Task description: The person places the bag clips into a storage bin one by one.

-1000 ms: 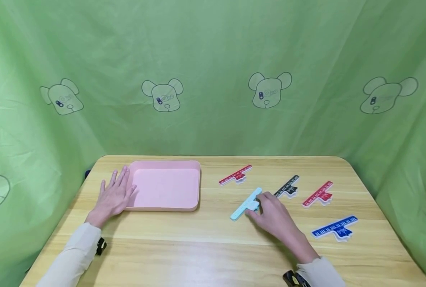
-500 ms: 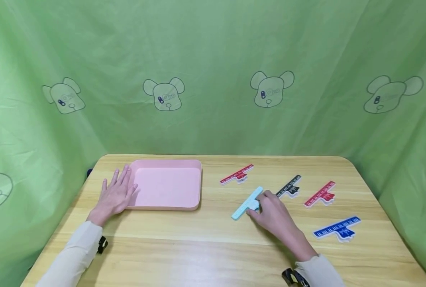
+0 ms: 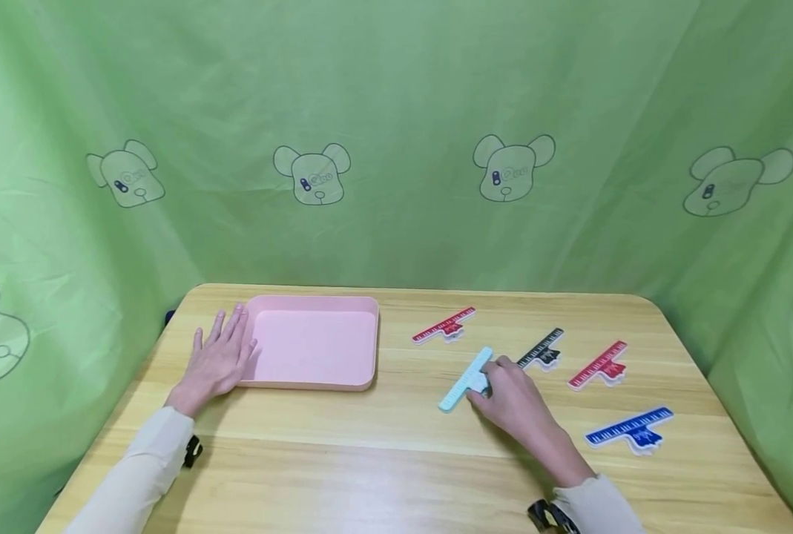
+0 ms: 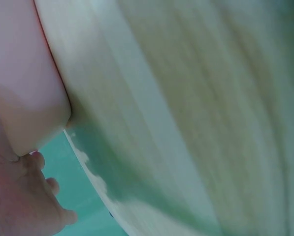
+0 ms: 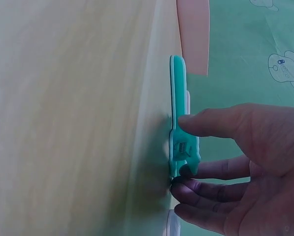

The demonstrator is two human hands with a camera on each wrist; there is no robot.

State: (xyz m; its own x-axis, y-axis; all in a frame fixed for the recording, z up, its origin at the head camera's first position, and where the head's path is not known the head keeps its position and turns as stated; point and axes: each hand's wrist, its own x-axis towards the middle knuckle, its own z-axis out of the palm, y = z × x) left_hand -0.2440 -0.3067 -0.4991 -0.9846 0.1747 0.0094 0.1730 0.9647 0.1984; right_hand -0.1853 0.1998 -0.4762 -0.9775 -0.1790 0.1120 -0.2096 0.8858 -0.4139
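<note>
My right hand (image 3: 512, 400) pinches the light blue piano-patterned clip (image 3: 461, 387) by its grip part, thumb on one side and fingers on the other. In the right wrist view the same clip (image 5: 179, 93) looks teal, seen edge-on close to the table, with its spring visible. At the left, my left hand (image 3: 212, 365) rests with straight fingers against the left wall of a pink tray (image 3: 312, 345). The left wrist view shows part of the left hand (image 4: 23, 196) beside the tray's corner (image 4: 38, 118).
Right of the tray, a red clip (image 3: 444, 326) lies farther back. A black clip (image 3: 539, 348) lies just beyond the right hand. Another red clip (image 3: 599, 365) and a blue clip (image 3: 630, 428) lie farther right. A green curtain (image 3: 396, 222) surrounds the wooden table (image 3: 343, 460).
The whole head view has shifted slightly. The light blue clip has turned a little steeper in the right hand. The left hand stays at the tray.
</note>
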